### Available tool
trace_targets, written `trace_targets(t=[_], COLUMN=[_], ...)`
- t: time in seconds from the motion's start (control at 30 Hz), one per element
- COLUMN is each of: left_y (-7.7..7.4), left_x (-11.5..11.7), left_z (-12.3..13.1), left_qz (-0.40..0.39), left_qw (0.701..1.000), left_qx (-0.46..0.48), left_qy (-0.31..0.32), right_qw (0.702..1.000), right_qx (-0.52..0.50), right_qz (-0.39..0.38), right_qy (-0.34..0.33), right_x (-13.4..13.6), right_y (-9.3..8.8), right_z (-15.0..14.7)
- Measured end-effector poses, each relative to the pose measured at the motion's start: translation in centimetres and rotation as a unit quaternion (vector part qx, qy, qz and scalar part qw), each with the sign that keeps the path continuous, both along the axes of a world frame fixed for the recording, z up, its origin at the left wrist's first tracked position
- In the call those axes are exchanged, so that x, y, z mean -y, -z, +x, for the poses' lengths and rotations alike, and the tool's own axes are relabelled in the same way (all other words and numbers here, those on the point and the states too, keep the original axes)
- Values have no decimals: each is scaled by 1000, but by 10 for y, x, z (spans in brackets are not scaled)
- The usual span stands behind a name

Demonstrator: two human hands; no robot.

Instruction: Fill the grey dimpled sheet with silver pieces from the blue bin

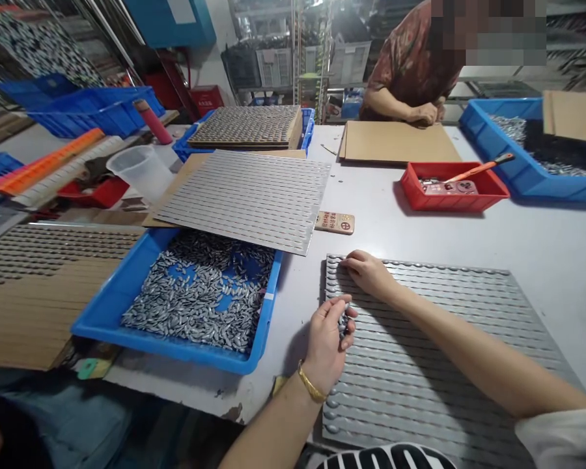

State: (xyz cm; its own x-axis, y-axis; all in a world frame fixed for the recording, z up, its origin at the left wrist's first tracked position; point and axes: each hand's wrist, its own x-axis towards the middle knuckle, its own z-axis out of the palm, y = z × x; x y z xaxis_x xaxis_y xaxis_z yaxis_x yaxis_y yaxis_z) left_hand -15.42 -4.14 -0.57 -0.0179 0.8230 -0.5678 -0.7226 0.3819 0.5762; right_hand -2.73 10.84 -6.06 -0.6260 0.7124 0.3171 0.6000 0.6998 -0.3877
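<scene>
My left hand [328, 335] is cupped round several small grey oval pieces [343, 321] at the left edge of a grey slotted board [434, 365]. Bent over the board's upper left corner, my right hand [368, 273] has its fingertips pinched together; whatever sits between them is hidden. Similar oval pieces line the board's top row and its left edge. To the left, a blue tray [261, 342] holds a loose heap of the same grey pieces [190, 306]. Another grey slotted board [249, 192] lies across that tray's far end.
A co-worker [410, 71] leans over cardboard sheets [395, 143] across the table. A red bin [454, 202] with an orange-handled tool stands before a blue bin [561, 182]. A phone-like case [339, 223] lies near my board. Filled boards [249, 124] are stacked behind a plastic tub [141, 172].
</scene>
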Motion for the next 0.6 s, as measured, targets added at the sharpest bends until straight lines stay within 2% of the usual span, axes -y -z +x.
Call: trace_targets(t=[0.17,0.27,0.33,0.37,0.43,0.5,0.57,0.6], left_y=[1,3,4,4,4,4,4,4], left_x=[-1,-2,-2,-2,-2,-3,-3,-3], left_z=[1,0,-1,-1,-2,-2,-1,-1], left_qz=[2,6,15,20,28,31,31,31], left_qw=[1000,999,999,999,999,999,999,998], left_qx=[-22,-34,-34,-31,-27,-30,-39,-45], left_qy=[-4,-9,-10,-10,-8,-5,-2,-2], right_qw=[1000,999,995,988,944,864,793,771], right_qx=[-10,-27,-70,-105,-184,-229,-282,-311], right_qz=[-14,-23,-66,-114,-272,-448,-540,-555], right_qy=[-2,4,16,21,20,-9,-10,1], right_x=[-3,-1,8,15,33,53,69,75], right_y=[-3,-11,-21,-28,-40,-51,-56,-56], right_z=[-1,1,5,7,11,12,11,10])
